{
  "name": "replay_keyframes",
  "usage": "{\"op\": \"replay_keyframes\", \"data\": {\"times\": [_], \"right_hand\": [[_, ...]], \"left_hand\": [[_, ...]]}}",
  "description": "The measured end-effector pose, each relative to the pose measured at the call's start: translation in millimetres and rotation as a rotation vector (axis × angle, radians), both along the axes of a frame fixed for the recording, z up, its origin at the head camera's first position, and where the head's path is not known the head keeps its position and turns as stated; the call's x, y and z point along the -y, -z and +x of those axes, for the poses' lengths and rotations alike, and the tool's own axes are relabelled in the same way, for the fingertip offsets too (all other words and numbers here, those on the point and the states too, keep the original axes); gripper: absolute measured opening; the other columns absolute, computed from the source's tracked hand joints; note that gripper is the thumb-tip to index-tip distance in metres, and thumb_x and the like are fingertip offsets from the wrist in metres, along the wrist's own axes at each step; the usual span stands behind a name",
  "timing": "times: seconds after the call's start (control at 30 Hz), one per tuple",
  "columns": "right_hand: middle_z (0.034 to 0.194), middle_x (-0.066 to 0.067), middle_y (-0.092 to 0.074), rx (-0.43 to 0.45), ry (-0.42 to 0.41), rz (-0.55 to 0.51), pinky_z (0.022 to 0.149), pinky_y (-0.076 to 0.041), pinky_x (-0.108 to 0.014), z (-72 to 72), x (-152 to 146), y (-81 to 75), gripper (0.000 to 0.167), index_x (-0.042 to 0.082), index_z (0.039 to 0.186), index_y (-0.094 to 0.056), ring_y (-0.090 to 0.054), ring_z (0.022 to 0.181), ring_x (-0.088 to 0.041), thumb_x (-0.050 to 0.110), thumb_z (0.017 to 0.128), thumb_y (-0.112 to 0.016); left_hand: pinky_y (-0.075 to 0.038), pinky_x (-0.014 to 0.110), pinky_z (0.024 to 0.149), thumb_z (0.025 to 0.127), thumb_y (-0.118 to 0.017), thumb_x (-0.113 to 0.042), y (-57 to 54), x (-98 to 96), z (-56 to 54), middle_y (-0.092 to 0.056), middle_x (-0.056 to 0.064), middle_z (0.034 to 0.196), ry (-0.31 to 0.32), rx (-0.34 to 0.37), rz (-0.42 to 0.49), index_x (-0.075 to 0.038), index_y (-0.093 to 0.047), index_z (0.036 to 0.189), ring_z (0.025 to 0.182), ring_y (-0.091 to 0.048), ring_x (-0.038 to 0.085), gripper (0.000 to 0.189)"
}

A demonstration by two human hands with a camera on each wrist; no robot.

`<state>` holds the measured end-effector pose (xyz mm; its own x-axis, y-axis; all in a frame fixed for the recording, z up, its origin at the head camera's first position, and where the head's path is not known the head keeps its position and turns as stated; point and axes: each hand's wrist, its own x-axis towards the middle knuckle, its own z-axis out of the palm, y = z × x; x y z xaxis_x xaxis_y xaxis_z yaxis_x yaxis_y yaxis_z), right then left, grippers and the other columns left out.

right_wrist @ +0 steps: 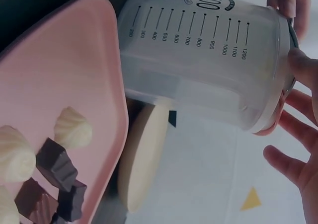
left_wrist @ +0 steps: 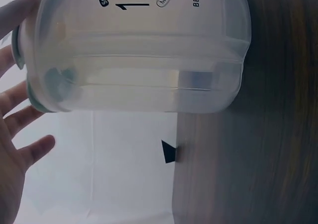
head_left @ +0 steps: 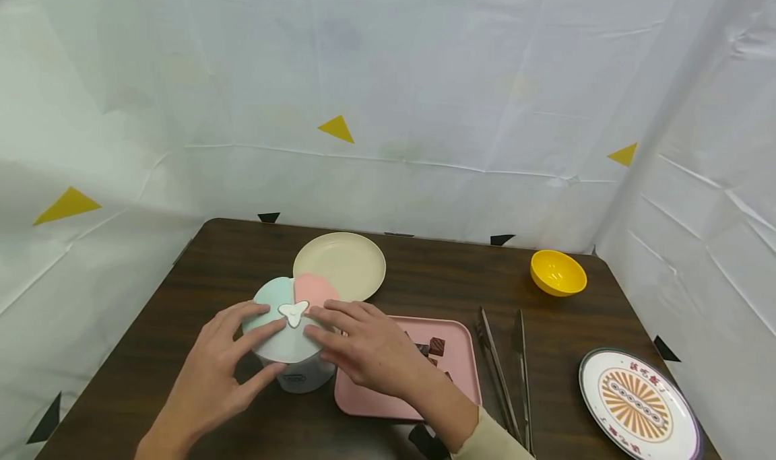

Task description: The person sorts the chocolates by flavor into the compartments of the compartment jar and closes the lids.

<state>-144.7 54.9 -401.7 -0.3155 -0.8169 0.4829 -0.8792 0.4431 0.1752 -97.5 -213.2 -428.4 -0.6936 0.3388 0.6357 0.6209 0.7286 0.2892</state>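
Note:
A translucent canister [head_left: 304,374] with printed volume marks, plainest in the right wrist view, stands at the table's front left. Its round lid [head_left: 289,344] has mint, pink and pale sections around a small white three-armed centre. My left hand [head_left: 212,366] rests spread fingers on the lid's left side, its thumb by the front rim. From the right, my right hand [head_left: 378,345] touches the lid with extended fingers near the centre piece. Beside the canister is a pink tray [head_left: 378,399], partly hidden under my right arm, with dark chocolates [right_wrist: 57,164] and cream-coloured swirled pieces [right_wrist: 73,128].
A cream plate [head_left: 345,258] lies behind the canister. Long metal tongs [head_left: 499,372] lie right of the tray. Farther right are a yellow bowl [head_left: 558,276] and a patterned white plate [head_left: 682,413] near the table's edge. White sheeting [head_left: 424,76] hangs around the table.

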Motion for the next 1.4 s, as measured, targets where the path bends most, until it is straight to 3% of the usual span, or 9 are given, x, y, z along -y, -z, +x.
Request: {"op": "replay_keyframes", "data": {"times": [0.13,0.23,0.4,0.57,0.83,1.1,1.2,1.4], "right_hand": [[0.14,0.006,-0.054,-0.007,0.01,0.019,0.103,-0.04,-0.031,-1.6,2,-3.2,0.04,0.026,0.129,-0.063,-0.048,0.129,-0.016,0.031,0.09,-0.071],[0.14,0.008,-0.054,0.023,0.006,0.023,0.103,-0.04,-0.03,-2.4,1,-4.6,0.043,0.027,0.128,-0.063,-0.048,0.13,-0.015,0.027,0.086,-0.076],[0.138,0.008,-0.057,0.057,-0.016,0.001,0.103,-0.041,-0.029,-4.6,-3,-4.3,0.045,0.027,0.127,-0.066,-0.049,0.131,-0.014,0.021,0.084,-0.078],[0.136,0.008,-0.058,0.047,-0.025,-0.011,0.097,-0.046,-0.026,-7.8,-7,-4.8,0.043,0.027,0.125,-0.068,-0.049,0.13,-0.011,0.016,0.085,-0.077],[0.141,0.012,-0.053,0.06,0.001,0.052,0.075,-0.053,-0.021,-11.0,-11,-4.4,0.044,0.032,0.13,-0.064,-0.045,0.132,-0.004,0.018,0.089,-0.072],[0.14,0.016,-0.053,0.09,0.012,0.046,0.048,-0.041,-0.016,-14.4,-14,-7.7,0.05,0.033,0.133,-0.061,-0.047,0.128,0.001,0.011,0.089,-0.069],[0.138,0.015,-0.055,0.111,-0.002,0.012,0.048,-0.041,-0.016,-15.7,-14,-9.8,0.049,0.032,0.133,-0.062,-0.05,0.125,0.002,0.009,0.09,-0.068],[0.135,0.011,-0.059,0.217,-0.033,-0.098,0.06,-0.05,-0.02,-17.8,-12,-8.5,0.04,0.026,0.132,-0.063,-0.065,0.105,-0.004,0.012,0.094,-0.065]], "left_hand": [[-0.025,0.057,0.109,0.081,-0.075,-0.051,1.1,-2.8,-0.4,-0.051,0.006,0.138,0.028,0.051,0.046,-0.022,-0.066,0.125,0.138,-0.036,0.035,0.054],[-0.017,0.057,0.114,0.08,-0.078,-0.045,1.8,-5.9,-1.0,-0.051,0.007,0.143,0.065,0.059,0.078,-0.018,-0.065,0.122,0.14,-0.035,0.036,0.052],[-0.023,0.044,0.115,0.078,-0.081,-0.039,1.2,-10.6,-0.6,-0.054,0.006,0.142,0.09,0.039,0.083,-0.015,-0.065,0.123,0.135,-0.043,0.034,0.053],[-0.025,0.038,0.115,0.079,-0.08,-0.04,-0.3,-12.1,0.5,-0.054,0.005,0.141,0.073,0.022,0.06,-0.016,-0.065,0.128,0.134,-0.046,0.032,0.057],[-0.026,0.031,0.114,0.078,-0.08,-0.042,-0.1,-16.9,4.6,-0.055,0.0,0.141,0.004,-0.003,0.025,-0.019,-0.067,0.128,0.131,-0.049,0.028,0.057],[-0.029,0.03,0.112,0.08,-0.078,-0.044,-2.2,-22.4,4.8,-0.058,-0.005,0.136,-0.049,-0.019,0.024,-0.02,-0.068,0.127,0.128,-0.053,0.025,0.054],[-0.029,0.029,0.112,0.081,-0.077,-0.042,-2.8,-23.0,4.6,-0.059,-0.007,0.136,-0.069,-0.004,0.025,-0.021,-0.068,0.127,0.127,-0.054,0.023,0.051],[-0.028,0.028,0.112,0.088,-0.071,-0.031,-3.0,-22.9,6.0,-0.058,-0.008,0.136,-0.072,0.004,0.03,-0.021,-0.066,0.13,0.128,-0.053,0.022,0.044]]}}
